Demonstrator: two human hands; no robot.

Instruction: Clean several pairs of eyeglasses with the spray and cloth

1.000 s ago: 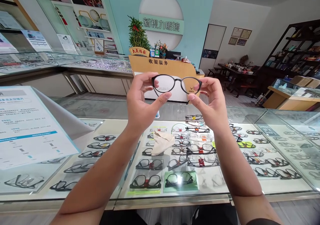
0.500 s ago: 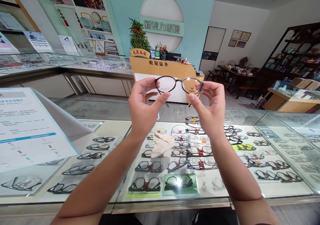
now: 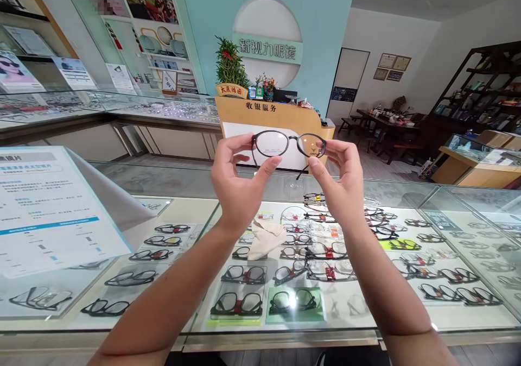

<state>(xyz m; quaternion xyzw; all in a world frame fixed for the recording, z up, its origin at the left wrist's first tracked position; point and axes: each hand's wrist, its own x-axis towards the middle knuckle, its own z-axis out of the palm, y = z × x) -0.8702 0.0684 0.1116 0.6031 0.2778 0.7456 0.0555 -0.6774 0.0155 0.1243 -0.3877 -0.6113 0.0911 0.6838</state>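
Observation:
A pair of black round-framed eyeglasses (image 3: 292, 137) is held up above the glass counter, its clear lenses facing me. At the frame's left end, the fingers of my left hand (image 3: 240, 176) pinch the hinge area, thumb held low under the lens. My right hand (image 3: 342, 173) grips the opposite end in the same way. Small printing shows on both lenses. One temple arm hangs down behind the right lens. Below my hands a cream cleaning cloth (image 3: 266, 239) lies crumpled on the counter top.
Rows of eyeglasses (image 3: 243, 303) fill the glass display case (image 3: 228, 328). A printed stand-up card (image 3: 52, 208) stands at the left. Farther off are a wooden cashier desk (image 3: 268, 117) with a plant (image 3: 230, 64) and a second display case (image 3: 468, 165) on the right.
The eyeglasses have turned slightly, the right side now angled farther away, and my hands sit a little lower. The camera view has shifted slightly. Both hands keep their hold.

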